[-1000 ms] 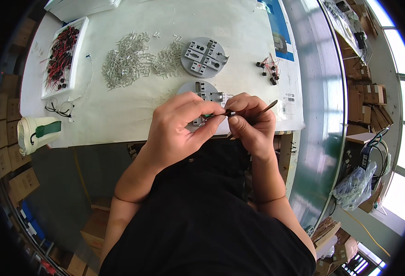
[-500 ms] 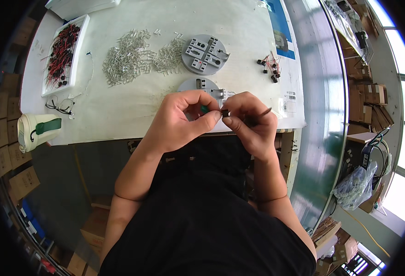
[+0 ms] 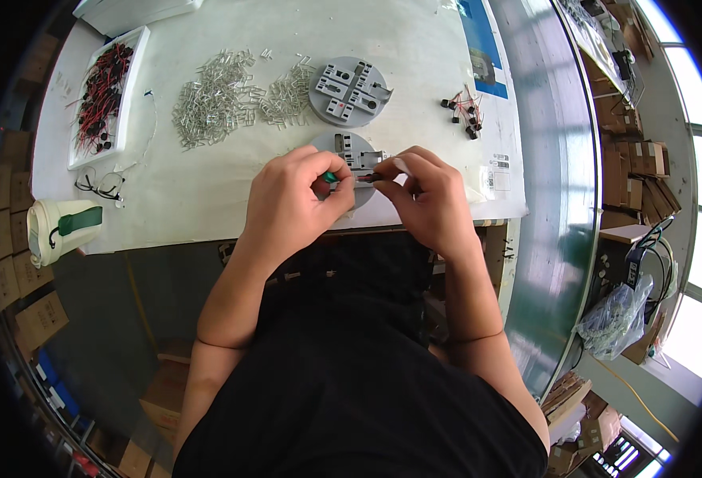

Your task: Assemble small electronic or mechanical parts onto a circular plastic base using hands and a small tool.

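My left hand point(image 3: 291, 187), fingers closed in a pinch, grips a small green object point(image 3: 329, 178) whose kind is mostly hidden by the fingers. Opposite it, the fingertips of my right hand point(image 3: 426, 195) are closed on a small dark part point(image 3: 377, 178), which looks like the black parts with red wires on the table. Something thin and reddish shows between the two hands. Just beyond and partly under them lies a round grey base point(image 3: 327, 143) with raised slots and clips. A second grey base point(image 3: 351, 111) sits farther back, fully in view.
Piles of shiny metal clips point(image 3: 211, 99) lie left of the bases. At the right is a small cluster of black parts with red wires point(image 3: 470, 111). A white tray point(image 3: 137, 88) of similar wired parts, glasses point(image 3: 100, 185) and a cream-and-green container point(image 3: 64, 227) stand left.
Both hands have shifted slightly left, and my right hand has tilted. The dark part now sits farther left, and more of the nearer grey base shows.
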Demonstrator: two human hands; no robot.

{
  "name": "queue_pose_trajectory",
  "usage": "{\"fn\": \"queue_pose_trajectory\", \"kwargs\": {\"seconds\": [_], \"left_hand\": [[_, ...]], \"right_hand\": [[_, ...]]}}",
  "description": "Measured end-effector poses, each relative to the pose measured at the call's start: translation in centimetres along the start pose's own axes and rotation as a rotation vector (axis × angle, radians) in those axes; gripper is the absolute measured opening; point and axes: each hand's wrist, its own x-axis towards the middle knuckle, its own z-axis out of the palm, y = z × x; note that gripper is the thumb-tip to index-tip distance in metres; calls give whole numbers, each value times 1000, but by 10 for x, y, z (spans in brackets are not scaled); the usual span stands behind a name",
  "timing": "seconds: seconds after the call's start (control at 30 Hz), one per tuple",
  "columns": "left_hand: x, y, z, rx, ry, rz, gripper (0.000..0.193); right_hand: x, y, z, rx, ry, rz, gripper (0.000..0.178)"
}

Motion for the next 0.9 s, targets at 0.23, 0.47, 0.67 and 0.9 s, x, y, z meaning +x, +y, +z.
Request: {"fn": "queue_pose_trajectory", "kwargs": {"seconds": [0.23,0.47,0.67,0.9], "left_hand": [[-6,-10,17,371,149,212,23],[-4,-23,32,303,363,278,42],[0,-31,37,244,374,241,56],[-2,-34,40,282,334,161,61]], "right_hand": [[10,-8,1,-433,-134,-9,9],[15,-5,5,-415,-200,-75,7],[15,-11,9,-455,-172,-17,16],[6,-4,-4,-382,-215,-141,24]]}}
